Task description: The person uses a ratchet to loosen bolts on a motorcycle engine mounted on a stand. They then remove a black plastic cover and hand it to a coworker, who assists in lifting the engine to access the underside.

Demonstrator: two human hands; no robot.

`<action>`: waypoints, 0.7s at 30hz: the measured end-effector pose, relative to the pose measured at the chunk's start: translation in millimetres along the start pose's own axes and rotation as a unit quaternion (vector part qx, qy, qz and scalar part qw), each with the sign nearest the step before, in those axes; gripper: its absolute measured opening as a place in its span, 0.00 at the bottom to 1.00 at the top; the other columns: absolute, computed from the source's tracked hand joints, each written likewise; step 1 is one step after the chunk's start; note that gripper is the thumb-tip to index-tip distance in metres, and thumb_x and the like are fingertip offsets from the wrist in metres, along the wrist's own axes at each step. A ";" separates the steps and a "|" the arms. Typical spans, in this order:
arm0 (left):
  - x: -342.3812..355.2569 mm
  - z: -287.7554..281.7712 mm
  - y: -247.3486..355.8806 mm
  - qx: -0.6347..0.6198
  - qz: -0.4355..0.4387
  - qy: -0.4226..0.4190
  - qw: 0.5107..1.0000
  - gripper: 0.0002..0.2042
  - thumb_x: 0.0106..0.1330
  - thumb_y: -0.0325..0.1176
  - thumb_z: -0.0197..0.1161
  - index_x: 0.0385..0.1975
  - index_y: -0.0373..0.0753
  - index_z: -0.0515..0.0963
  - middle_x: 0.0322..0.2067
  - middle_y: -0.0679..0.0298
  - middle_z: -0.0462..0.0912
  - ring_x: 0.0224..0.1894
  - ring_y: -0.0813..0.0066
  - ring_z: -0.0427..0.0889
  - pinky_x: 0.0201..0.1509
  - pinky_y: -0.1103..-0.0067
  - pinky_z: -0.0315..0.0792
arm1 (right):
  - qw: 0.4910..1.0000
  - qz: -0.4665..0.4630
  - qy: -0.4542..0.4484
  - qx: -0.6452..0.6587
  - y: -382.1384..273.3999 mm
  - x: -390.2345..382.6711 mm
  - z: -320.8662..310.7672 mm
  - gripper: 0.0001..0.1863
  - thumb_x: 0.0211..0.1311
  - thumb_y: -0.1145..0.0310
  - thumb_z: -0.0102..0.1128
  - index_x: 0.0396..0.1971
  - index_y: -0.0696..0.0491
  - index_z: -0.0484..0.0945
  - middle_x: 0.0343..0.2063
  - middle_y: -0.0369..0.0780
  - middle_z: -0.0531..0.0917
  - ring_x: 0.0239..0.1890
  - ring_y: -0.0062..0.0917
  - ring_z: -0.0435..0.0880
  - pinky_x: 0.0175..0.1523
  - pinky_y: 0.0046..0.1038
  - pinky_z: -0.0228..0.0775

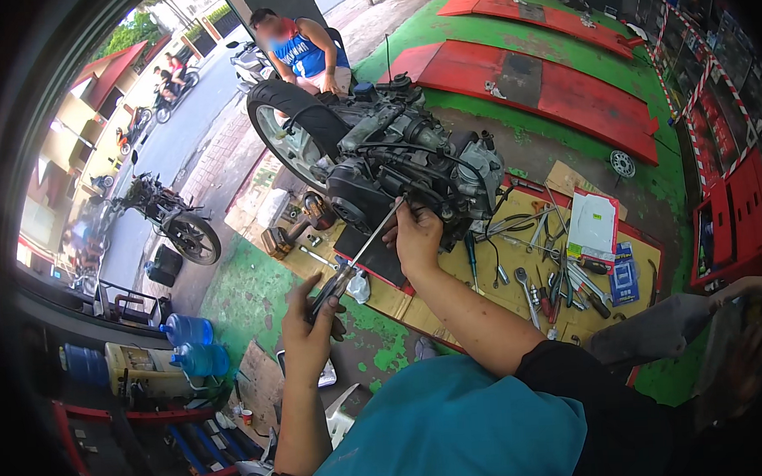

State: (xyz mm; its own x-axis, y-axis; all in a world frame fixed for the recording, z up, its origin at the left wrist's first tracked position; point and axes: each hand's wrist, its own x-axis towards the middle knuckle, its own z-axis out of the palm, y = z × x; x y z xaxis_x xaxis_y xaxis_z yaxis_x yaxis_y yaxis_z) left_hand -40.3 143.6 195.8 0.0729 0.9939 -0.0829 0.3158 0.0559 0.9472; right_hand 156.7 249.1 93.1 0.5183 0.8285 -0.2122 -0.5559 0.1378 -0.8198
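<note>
Flaking green floor (246,305); left fingers (297,301) clamp dark handle (322,299), right fingers (403,214) slim metal shaft (373,241).

Engine (411,156): I see black and grey
Tool (374,237): silver shaft
Ramp (528,91): red, grey panel
Floor (261,304): patchy green
Shirt (440,431): teal

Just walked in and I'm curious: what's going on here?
A person has a long-shafted tool by its dark handle in the left grip, while the right grip is at its far end, close to an engine with a wheel at one end. Whether the tip touches the engine is hidden. Loose hand tools lie to the right, and another person sits beyond the wheel.
</note>
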 end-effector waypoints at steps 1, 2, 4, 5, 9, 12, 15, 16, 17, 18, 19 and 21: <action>0.8 0.6 -2.5 -0.003 0.013 0.006 1.000 0.22 0.74 0.29 0.66 0.65 0.32 0.74 0.34 0.60 0.86 0.26 0.78 0.83 0.30 0.79 0.77 | 1.000 0.013 0.006 0.002 -1.4 -0.6 -0.2 0.16 0.76 0.58 0.63 0.32 0.56 0.80 0.18 0.38 0.82 0.13 0.21 0.79 0.17 0.22 0.68; 1.4 2.2 -5.8 -0.007 0.026 0.012 1.000 0.21 0.74 0.28 0.67 0.64 0.31 0.75 0.34 0.60 0.86 0.26 0.79 0.83 0.30 0.79 0.77 | 1.000 0.023 0.004 -0.001 -1.9 -1.6 -1.3 0.17 0.76 0.58 0.63 0.31 0.56 0.80 0.18 0.38 0.82 0.13 0.21 0.79 0.17 0.23 0.68; -0.5 8.5 -5.4 0.007 0.069 0.042 0.997 0.20 0.72 0.28 0.68 0.61 0.27 0.78 0.35 0.61 0.87 0.25 0.79 0.83 0.30 0.80 0.78 | 0.999 0.038 0.000 -0.006 -5.1 -1.9 -2.2 0.17 0.75 0.56 0.64 0.31 0.55 0.80 0.17 0.37 0.82 0.12 0.22 0.79 0.17 0.23 0.68; -1.8 9.9 -3.9 0.002 0.067 0.042 0.997 0.20 0.72 0.28 0.68 0.61 0.27 0.78 0.35 0.60 0.87 0.25 0.79 0.83 0.30 0.80 0.78 | 0.999 0.052 -0.002 -0.005 -6.4 -2.3 -2.5 0.18 0.75 0.56 0.64 0.31 0.55 0.80 0.17 0.37 0.81 0.12 0.22 0.79 0.17 0.23 0.68; 3.0 5.5 0.9 -0.062 0.007 0.018 0.998 0.20 0.73 0.27 0.68 0.61 0.25 0.77 0.36 0.57 0.87 0.25 0.78 0.83 0.29 0.80 0.78 | 0.996 0.084 -0.018 0.009 -11.7 -1.4 -5.2 0.18 0.75 0.55 0.64 0.31 0.55 0.81 0.17 0.36 0.80 0.13 0.23 0.79 0.18 0.24 0.69; 9.5 3.8 -11.1 -0.079 0.015 0.014 0.997 0.19 0.72 0.27 0.68 0.60 0.27 0.78 0.34 0.59 0.87 0.24 0.79 0.83 0.27 0.80 0.78 | 0.997 0.075 -0.018 0.012 -8.6 -1.0 -4.5 0.18 0.75 0.54 0.63 0.34 0.55 0.81 0.17 0.36 0.79 0.14 0.23 0.79 0.18 0.24 0.69; 5.2 7.0 -23.7 -0.040 0.065 0.030 0.997 0.19 0.72 0.27 0.69 0.60 0.28 0.80 0.33 0.61 0.86 0.24 0.80 0.83 0.26 0.80 0.76 | 0.997 0.072 -0.023 0.010 -6.7 -4.1 -2.5 0.18 0.76 0.54 0.63 0.36 0.56 0.82 0.17 0.36 0.79 0.14 0.23 0.79 0.19 0.24 0.69; 3.9 8.3 -26.7 -0.023 0.081 0.034 0.996 0.19 0.73 0.28 0.68 0.60 0.29 0.80 0.32 0.61 0.86 0.23 0.80 0.82 0.25 0.80 0.76 | 0.997 0.073 -0.025 0.010 -6.5 -4.8 -3.2 0.18 0.76 0.53 0.62 0.37 0.56 0.82 0.17 0.36 0.79 0.14 0.24 0.79 0.19 0.25 0.70; 6.1 7.8 -28.6 -0.028 0.072 0.032 0.996 0.18 0.73 0.27 0.68 0.59 0.29 0.80 0.32 0.60 0.86 0.23 0.80 0.82 0.24 0.80 0.75 | 0.997 0.074 -0.028 0.014 -6.6 -4.5 -3.5 0.19 0.76 0.53 0.62 0.37 0.56 0.82 0.17 0.36 0.79 0.15 0.23 0.79 0.19 0.25 0.70; 10.1 7.2 -29.3 -0.033 0.064 0.032 0.997 0.17 0.73 0.27 0.68 0.59 0.29 0.80 0.31 0.60 0.86 0.22 0.80 0.81 0.23 0.81 0.74 | 0.997 0.075 -0.031 0.018 -7.1 -3.4 -3.7 0.19 0.76 0.53 0.61 0.37 0.56 0.82 0.17 0.36 0.79 0.15 0.23 0.79 0.19 0.25 0.70; 12.8 6.6 -28.8 -0.038 0.056 0.031 0.997 0.17 0.73 0.27 0.68 0.58 0.29 0.80 0.31 0.60 0.86 0.21 0.80 0.81 0.23 0.81 0.72 | 0.996 0.076 -0.035 0.021 -7.4 -3.1 -4.2 0.19 0.77 0.53 0.61 0.38 0.56 0.82 0.17 0.35 0.79 0.15 0.23 0.79 0.20 0.25 0.70; 11.1 5.5 -17.9 -0.039 0.028 0.008 0.999 0.15 0.75 0.29 0.65 0.56 0.28 0.80 0.29 0.59 0.85 0.18 0.79 0.79 0.20 0.80 0.71 | 0.996 0.073 -0.043 0.023 -6.8 -1.0 -7.5 0.19 0.78 0.54 0.59 0.39 0.56 0.82 0.18 0.35 0.79 0.16 0.23 0.79 0.20 0.25 0.70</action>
State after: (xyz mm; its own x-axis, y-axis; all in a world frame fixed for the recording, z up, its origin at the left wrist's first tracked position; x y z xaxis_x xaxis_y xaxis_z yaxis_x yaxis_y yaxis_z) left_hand -39.9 153.0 176.2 0.0733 0.9970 -0.0244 0.2373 0.0063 0.9714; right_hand 164.8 243.2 94.9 0.3737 0.8844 -0.2794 -0.6517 0.0360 -0.7576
